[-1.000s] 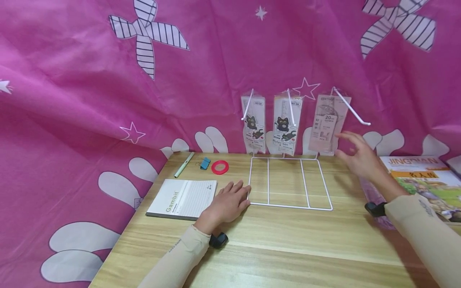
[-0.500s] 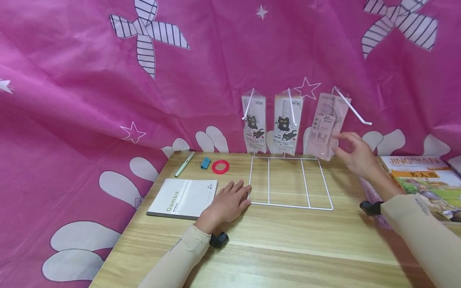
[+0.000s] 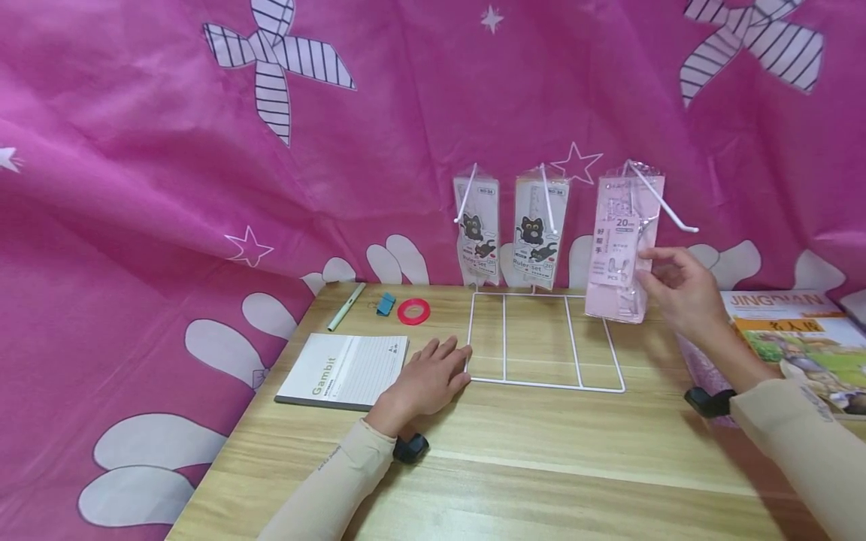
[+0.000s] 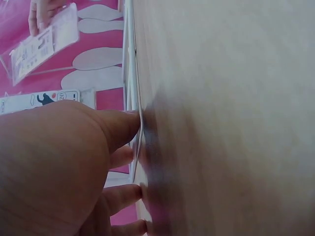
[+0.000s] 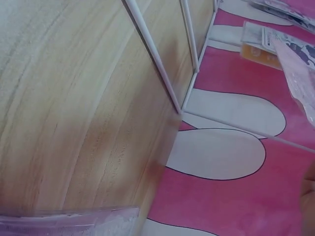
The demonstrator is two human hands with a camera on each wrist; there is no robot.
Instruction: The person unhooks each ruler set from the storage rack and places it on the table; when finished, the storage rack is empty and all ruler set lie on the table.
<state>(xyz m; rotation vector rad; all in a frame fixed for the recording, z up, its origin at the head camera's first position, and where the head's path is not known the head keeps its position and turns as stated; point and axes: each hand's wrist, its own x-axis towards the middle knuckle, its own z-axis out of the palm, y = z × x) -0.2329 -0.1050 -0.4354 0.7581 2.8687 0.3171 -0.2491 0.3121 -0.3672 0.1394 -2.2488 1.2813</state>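
Note:
In the head view, a pink ruler-set packet (image 3: 612, 293) hangs from the right hook of the white wire rack (image 3: 541, 385). My right hand (image 3: 686, 293) pinches the packet's right edge between thumb and fingers, and its lower end is tilted forward. Two white cat-print ruler sets hang on the other hooks: the left set (image 3: 476, 244) and the middle set (image 3: 539, 252). My left hand (image 3: 433, 379) rests on the table at the rack's left side, its fingers extended. In the left wrist view, the thumb (image 4: 125, 125) touches the base wire.
A notebook (image 3: 345, 368), a pen (image 3: 346, 308), a blue binder clip (image 3: 386, 304) and a red tape roll (image 3: 413, 311) lie left of the rack. On the right lie a magazine (image 3: 791, 330) and a pinkish clear packet (image 3: 697, 361), partly behind the right forearm.
My right hand has taken hold of the pink packet and drawn its lower end toward me, so it swings out from the backdrop. My left hand has stayed put.

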